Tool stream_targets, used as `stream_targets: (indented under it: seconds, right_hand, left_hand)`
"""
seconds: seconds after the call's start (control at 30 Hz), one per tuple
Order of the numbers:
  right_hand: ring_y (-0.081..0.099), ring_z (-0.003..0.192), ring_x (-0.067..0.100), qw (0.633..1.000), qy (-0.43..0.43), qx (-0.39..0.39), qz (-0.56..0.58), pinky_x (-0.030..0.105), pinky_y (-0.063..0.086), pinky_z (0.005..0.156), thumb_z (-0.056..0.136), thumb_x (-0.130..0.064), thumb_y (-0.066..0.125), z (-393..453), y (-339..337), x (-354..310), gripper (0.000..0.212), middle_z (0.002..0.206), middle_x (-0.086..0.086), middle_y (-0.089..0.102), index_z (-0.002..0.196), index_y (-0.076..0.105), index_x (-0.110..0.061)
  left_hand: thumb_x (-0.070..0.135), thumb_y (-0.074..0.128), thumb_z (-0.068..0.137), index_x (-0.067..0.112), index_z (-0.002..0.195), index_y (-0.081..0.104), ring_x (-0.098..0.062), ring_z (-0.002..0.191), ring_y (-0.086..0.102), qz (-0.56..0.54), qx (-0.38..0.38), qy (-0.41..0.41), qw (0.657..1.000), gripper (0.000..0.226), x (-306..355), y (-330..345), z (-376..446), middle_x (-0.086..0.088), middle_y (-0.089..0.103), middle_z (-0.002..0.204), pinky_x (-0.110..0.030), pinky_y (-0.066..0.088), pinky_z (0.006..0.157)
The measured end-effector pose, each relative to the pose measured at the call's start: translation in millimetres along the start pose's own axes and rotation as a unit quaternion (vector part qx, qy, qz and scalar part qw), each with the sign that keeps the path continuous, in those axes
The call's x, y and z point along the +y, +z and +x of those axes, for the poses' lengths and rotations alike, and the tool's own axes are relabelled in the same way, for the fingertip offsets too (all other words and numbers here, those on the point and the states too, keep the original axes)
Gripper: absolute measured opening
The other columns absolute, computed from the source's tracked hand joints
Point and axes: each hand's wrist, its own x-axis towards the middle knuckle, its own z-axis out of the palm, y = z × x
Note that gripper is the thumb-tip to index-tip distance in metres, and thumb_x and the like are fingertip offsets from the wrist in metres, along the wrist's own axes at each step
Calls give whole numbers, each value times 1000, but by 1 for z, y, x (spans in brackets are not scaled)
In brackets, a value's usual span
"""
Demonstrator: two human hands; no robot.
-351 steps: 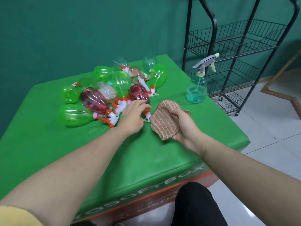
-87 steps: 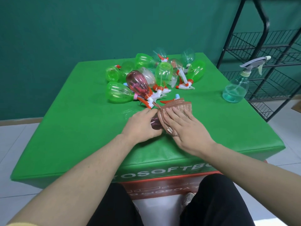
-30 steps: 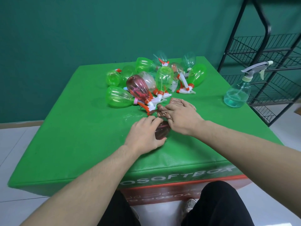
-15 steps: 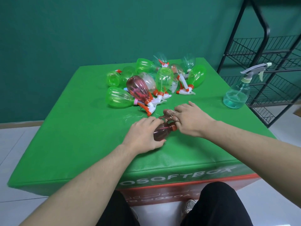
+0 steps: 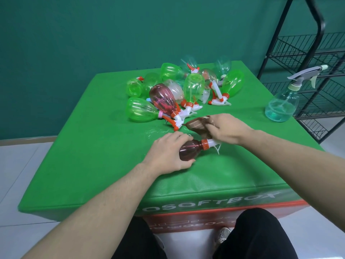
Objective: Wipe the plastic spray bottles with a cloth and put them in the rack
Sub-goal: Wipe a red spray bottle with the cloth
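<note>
stage: wiping first bottle | left hand (image 5: 169,154) grips dark red bottle (image 5: 190,150) lying near table (image 5: 89,165) front edge | right hand (image 5: 226,128) clutches cloth (image 5: 197,125) at its nozzle | pile (image 5: 179,92) at far edge unwiped | rack (image 5: 308,58) shelves seemingly empty

Bottle pile (image 5: 183,92) behind held bottle (image 5: 192,149)

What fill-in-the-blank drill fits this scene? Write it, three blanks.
1. The left hand grips the dark red spray bottle, which lies on its ____.
2. The right hand holds a brown ____.
3. The upright blue spray bottle stands nearest the wire ____.

Missing: side; cloth; rack
</note>
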Motion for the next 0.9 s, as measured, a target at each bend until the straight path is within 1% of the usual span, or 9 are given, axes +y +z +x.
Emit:
stream_targets:
  seconds: [0.1,0.2,0.27,0.33,0.4,0.57,0.67,0.77,0.9]
  right_hand:
    - [60,60,24,993,56,71,79,43,57,67,108,-39,30,-2,5,2,54,70,11,65,76,56,-4]
    - [54,61,25,970,121,108,182,45,56,72,108,-45,27,-2,11,2,55,76,23,66,74,51,-9]
    - [55,65,23,946,151,125,257,44,55,76,108,-44,27,-2,13,0,52,74,16,65,73,50,-14]
    - [57,64,19,912,194,144,331,32,54,65,109,-41,27,-2,13,-1,52,73,4,65,73,55,-16]
    - [56,60,16,881,249,167,365,24,46,56,108,-41,26,-6,10,-4,51,71,2,63,77,59,-18]
    - [66,76,24,819,328,168,441,34,54,75,107,-41,28,-19,13,-8,47,91,11,70,100,65,-12]
    - [69,86,27,796,332,150,484,46,57,93,108,-38,30,-31,21,-15,40,97,12,72,100,62,-15]
    - [67,84,25,757,321,147,550,47,55,95,110,-29,31,-38,27,-29,33,91,11,69,105,59,-12]
    - [66,96,30,665,303,163,663,52,50,104,107,-24,35,-37,32,-55,28,103,18,67,104,59,-10]
  left_hand:
    - [63,70,81,33,136,51,-10,115,53,-7,-5,0,1000,65,-2,-1,0,14,57,127,-36,48,98]
    - [63,71,79,34,135,51,-9,114,52,-12,-15,1,1000,66,-1,-3,1,15,57,127,-35,47,99]
    - [63,72,79,35,135,49,-9,113,51,-15,-21,-5,1000,67,-1,-5,2,15,56,127,-34,46,99]
    - [63,72,78,34,138,45,-11,114,51,-14,-28,-12,999,72,-1,-7,2,13,55,129,-34,45,101]
    - [62,73,77,32,145,41,-13,118,50,-16,-33,-18,999,81,1,-9,1,10,53,134,-35,45,104]
    - [48,75,75,25,155,30,-17,127,48,-57,-67,-48,995,95,0,-20,-1,1,36,149,-34,42,111]
    - [38,79,79,24,154,32,-13,114,52,-94,-59,-78,991,90,0,-25,-3,-2,46,142,-23,41,100]
    - [45,81,79,25,153,34,-11,109,51,-117,-20,-112,987,90,5,-23,-5,-1,52,134,-24,41,96]
    - [58,82,74,26,152,36,-21,119,50,-116,28,-153,981,95,15,-13,-2,-2,49,131,-37,43,107]
